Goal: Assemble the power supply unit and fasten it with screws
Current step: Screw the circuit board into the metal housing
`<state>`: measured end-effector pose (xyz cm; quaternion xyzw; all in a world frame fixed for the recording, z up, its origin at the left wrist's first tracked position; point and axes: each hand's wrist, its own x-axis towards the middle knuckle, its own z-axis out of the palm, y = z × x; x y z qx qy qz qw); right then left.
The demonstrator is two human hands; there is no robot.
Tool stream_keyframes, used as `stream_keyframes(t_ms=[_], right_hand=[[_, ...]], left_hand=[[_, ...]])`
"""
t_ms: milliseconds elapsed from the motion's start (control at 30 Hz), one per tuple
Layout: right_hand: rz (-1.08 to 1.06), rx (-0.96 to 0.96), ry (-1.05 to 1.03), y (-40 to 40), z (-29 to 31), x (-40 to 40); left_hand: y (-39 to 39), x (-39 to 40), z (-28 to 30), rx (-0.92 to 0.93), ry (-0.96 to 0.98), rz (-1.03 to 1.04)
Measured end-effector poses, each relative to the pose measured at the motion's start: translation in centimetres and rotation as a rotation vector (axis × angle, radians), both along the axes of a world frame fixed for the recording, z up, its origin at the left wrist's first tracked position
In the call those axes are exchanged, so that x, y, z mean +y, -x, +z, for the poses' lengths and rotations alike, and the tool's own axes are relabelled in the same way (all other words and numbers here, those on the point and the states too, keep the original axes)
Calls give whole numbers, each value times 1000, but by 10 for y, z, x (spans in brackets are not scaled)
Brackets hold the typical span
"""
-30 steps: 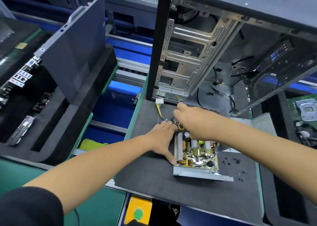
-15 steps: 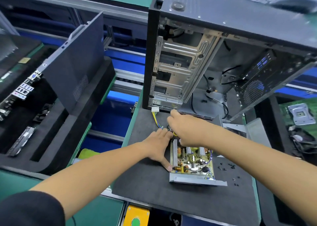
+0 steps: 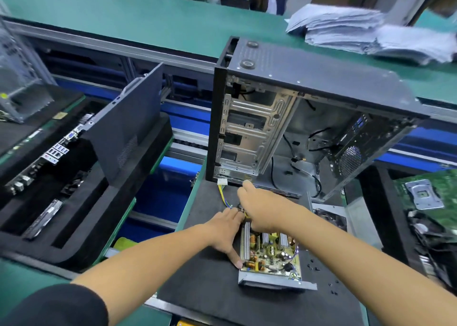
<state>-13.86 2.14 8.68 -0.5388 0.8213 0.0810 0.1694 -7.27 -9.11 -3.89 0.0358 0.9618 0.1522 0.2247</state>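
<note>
Fingers of the left hand [image 3: 223, 229] are spread out and fairly straight, resting along the left edge of the open power supply unit [image 3: 270, 259], thumb stretched down the side of its circuit board, fingertips up by the wire bundle [image 3: 226, 198]. Not gripping anything as far as I can see, more like bracing the board. The right hand [image 3: 263, 210] is curled over the back end of the unit where the yellow and blue wires come out, and it looks like it's pinching those wires, though the fingertips themselves are hidden under the hand, so can't swear to exactly how.

The power supply unit sits lid-off on the black foam mat [image 3: 205, 298], right in front of the open PC case [image 3: 296, 132], which stands on the same mat. The white connector [image 3: 222, 181] at the end of the wires lies just by the case's lower front corner. A scatter of small black screws [image 3: 314, 267] is on the mat to the right of the unit.

Compared with a second ago, honestly both hands are in pretty much the same pose on the same spots. What changed is the view: the head tipped up, so now the green conveyor belt [image 3: 148, 23] and a stack of grey bags [image 3: 366, 31] behind the case are visible, and the unit sits lower in the shot.
</note>
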Motion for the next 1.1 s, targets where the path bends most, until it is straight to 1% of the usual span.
stream_keyframes(t_ms=[133,267,433,500,600,633,733,800,933,1000,1033,1100], right_hand=[[13,84,89,-5,4,-4],[46,190,86,-9,-1,-13],[-6,309,110,-5,-9,-14],[-33,268,99,-5,-9,-13],[-49,89,52,-7,-4,-10],[-27,65,52,-8,-1,-8],[18,141,103,-10,3,-4],[35,198,102,-13,2,-7],[-3,262,71,-11,-1,-10],[-14,325,61,-3,0,-6],[-17,333,57,0,0,-3],[-24,243,55,2,-2,1]], left_hand=[[0,2,5,2,36,5],[-1,3,7,11,45,10],[-2,4,5,-9,57,25],[-2,5,4,-14,59,28],[-2,4,3,-23,36,45],[-3,4,3,-24,30,47],[-3,3,1,-19,19,45],[-1,3,0,-15,22,39],[-1,4,1,-10,16,54],[-2,4,1,-5,12,60],[-2,4,1,-1,14,59],[-2,4,1,2,16,54]])
